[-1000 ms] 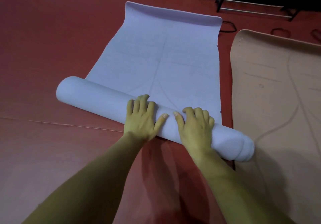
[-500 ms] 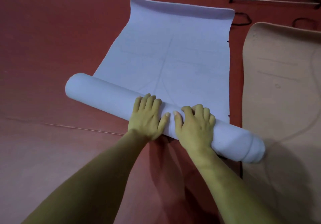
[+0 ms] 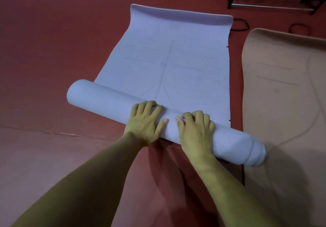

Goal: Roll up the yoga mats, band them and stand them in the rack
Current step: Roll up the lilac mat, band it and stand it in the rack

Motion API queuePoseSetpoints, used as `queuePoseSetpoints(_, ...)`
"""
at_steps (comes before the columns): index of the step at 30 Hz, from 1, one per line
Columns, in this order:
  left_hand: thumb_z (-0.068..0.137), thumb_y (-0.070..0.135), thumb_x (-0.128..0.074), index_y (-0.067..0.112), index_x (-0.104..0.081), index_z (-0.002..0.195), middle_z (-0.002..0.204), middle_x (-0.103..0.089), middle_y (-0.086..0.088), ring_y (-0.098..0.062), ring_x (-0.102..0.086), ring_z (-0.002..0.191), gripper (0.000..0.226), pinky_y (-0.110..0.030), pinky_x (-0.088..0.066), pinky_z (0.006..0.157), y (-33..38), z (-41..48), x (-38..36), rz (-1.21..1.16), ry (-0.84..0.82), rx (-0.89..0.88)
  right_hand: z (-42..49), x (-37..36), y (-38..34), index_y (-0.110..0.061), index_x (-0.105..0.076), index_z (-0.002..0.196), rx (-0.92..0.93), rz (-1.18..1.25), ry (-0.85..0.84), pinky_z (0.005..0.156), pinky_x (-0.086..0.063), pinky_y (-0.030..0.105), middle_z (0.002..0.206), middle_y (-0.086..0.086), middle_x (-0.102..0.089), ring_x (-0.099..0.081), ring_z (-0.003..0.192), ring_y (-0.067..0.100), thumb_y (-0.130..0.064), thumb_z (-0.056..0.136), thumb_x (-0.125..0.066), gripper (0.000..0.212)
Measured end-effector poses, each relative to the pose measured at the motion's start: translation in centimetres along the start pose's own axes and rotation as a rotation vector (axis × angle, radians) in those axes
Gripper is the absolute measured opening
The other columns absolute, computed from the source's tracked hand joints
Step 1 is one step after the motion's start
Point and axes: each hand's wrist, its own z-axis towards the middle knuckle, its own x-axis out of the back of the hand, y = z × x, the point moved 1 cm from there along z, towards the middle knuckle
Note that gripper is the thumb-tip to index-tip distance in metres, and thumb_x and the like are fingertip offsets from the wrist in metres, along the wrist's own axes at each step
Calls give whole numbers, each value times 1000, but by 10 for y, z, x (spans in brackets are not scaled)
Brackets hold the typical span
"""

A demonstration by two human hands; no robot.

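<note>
My two bare forearms reached out from the near edge over the red floor [image 3: 53,41]. My left hand [image 3: 146,121] and right hand [image 3: 195,131] sat side by side on the roll [image 3: 98,96] of the lavender mat [image 3: 167,59], thumbs nearly meeting. The fingers [image 3: 150,106] of my left hand lay close together and bent over the top of the roll, gripping it. The fingers [image 3: 197,114] of my right hand were curled more tightly over the crest, knuckles raised, also gripping it.

The roll lay on the floor with its long axis on a slant, its left end farther from me and its right end nearer. Both hands were right of its middle, so a long bare stretch ran off to the left. At the right end the inner turns stuck out past the outer wrap, and that end touched the edge of the tan mat [image 3: 282,85].

Beyond the roll, the unrolled part of the lavender mat stretched flat away from me, its far edge curled slightly upward. The tan mat lay flat just beside it on the right, a narrow strip of floor between them.

Past the far ends of the mats, two black bands [image 3: 240,25] lay on the floor. Farther still, at the top right, stood the metal rack [image 3: 268,6], only its low bars in view.
</note>
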Motion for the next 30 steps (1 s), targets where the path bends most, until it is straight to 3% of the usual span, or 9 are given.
queuePoseSetpoints(5,97,51,-36,14,-62,123,122,-59,-8,-31,-52,110,53,-45,-31,105,4,7,-9,-4,25,33,-8,5,1,-18,-68,110,-16,17,-32,84,-46,47,107,9,-56,-53,98,31,-52,94,-53,40)
queuePoseSetpoints(9,98,50,-35,10,-60,112,112,-60,-8,-33,-53,101,49,-46,-36,101,4,13,-8,-30,54,20,-5,5,1,-20,-67,110,-46,34,-65,87,-48,46,107,6,-58,-55,99,30,-58,92,-48,47)
queuePoseSetpoints(14,96,52,-38,12,-63,111,123,-54,-15,-31,-45,112,50,-45,-29,104,-5,23,-8,-75,82,-35,15,5,-1,-20,-71,113,-127,50,-215,96,-46,46,115,6,-59,-51,107,32,-57,93,-54,45)
queuePoseSetpoints(16,94,53,-37,12,-64,117,120,-54,-14,-32,-46,107,54,-46,-29,104,-7,24,-11,-49,78,-47,23,4,0,-20,-70,118,-140,35,-285,101,-41,42,119,7,-59,-49,111,31,-55,96,-53,45)
queuePoseSetpoints(20,91,51,-38,10,-61,126,115,-56,-12,-34,-50,102,59,-47,-31,103,-10,27,-12,-80,68,-61,26,1,-5,-20,-73,115,-173,-14,-249,102,-36,42,120,6,-61,-52,115,29,-53,97,-55,41)
queuePoseSetpoints(24,86,43,-41,10,-63,115,112,-57,-11,-30,-45,100,49,-44,-32,101,-15,31,-6,-124,92,-97,32,2,-12,-24,-72,114,-220,-99,-239,100,-34,43,121,10,-55,-46,117,30,-53,99,-52,38)
queuePoseSetpoints(30,95,47,-25,15,-57,128,131,-54,-11,-31,-44,127,56,-51,-24,115,-13,38,-7,-93,-67,-71,22,12,-21,-7,-66,118,-150,-41,-194,92,-50,49,110,17,-66,-61,105,39,-50,94,-42,54)
